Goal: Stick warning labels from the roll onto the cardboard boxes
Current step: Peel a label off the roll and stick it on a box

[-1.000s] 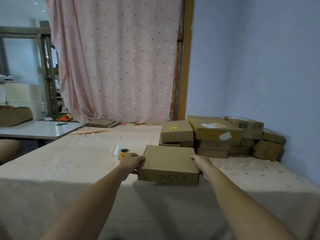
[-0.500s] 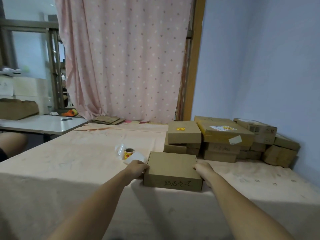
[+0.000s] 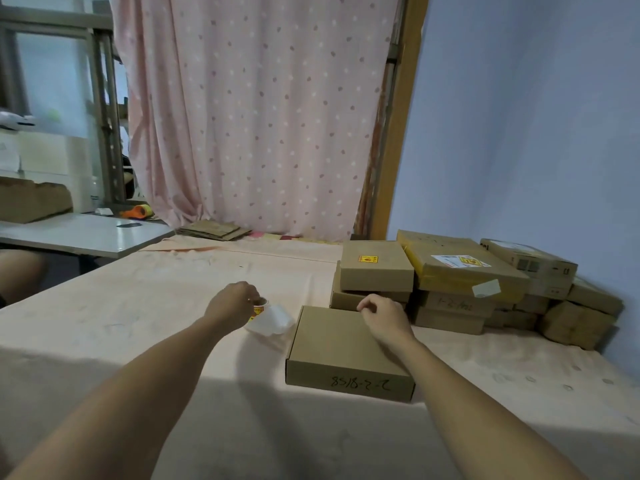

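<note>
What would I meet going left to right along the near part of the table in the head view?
The left hand → label roll → handwritten cardboard box → yellow-taped box → crumpled boxes at far right.

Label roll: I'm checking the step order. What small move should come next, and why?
Probably peel a label free with the left hand, whose fingers curl on the label roll: the near box has a bare top, and the right hand hovers above it, empty.
</note>
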Available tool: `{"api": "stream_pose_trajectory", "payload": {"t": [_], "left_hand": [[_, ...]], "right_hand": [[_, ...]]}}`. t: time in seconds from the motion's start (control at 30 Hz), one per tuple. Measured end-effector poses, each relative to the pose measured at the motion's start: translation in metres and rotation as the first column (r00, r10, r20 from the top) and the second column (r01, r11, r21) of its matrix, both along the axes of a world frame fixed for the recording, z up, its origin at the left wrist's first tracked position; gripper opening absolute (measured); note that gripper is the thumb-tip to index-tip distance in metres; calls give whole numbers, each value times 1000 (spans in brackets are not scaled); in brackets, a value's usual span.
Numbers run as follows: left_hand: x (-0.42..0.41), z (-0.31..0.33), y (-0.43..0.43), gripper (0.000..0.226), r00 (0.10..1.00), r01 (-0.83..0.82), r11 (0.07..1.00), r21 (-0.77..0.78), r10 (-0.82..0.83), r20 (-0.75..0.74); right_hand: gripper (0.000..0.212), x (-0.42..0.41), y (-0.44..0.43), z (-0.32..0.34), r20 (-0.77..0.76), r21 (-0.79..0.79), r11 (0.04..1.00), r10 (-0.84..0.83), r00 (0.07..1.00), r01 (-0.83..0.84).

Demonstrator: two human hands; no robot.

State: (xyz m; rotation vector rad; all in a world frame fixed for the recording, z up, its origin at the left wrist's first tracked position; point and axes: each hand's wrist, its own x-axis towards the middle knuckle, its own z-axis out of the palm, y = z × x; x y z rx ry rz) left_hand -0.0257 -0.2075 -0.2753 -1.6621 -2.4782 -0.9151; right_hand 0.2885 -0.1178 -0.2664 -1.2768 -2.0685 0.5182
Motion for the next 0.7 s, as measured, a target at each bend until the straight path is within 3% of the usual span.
{"api": "stream_pose_trajectory", "payload": {"t": [0.17,0.4,0.5,0.6,0.7], "left_hand": [[-19,-10,15,46,945,113,974,-198,-167,-282],[-31,-21,34,55,877,164,944,-286,-272,-396],[-39,-24,39,44,873,180,945,-273,-282,-397],[-45,-23,42,13,939,160,969,-187,-208,-275],[-43,-12,42,12,986,114,993,38,-118,119]], "right_hand": [[19,-43,13,0,121,4,995,98,988,-99],[20,-98,29,-1,157,-19,977,214,964,-214],[20,-116,37,-3,159,-50,968,251,955,-246],[20,-132,41,-6,156,-64,964,265,951,-258],[20,-150,39,-6,151,-17,958,287,946,-288]]}}
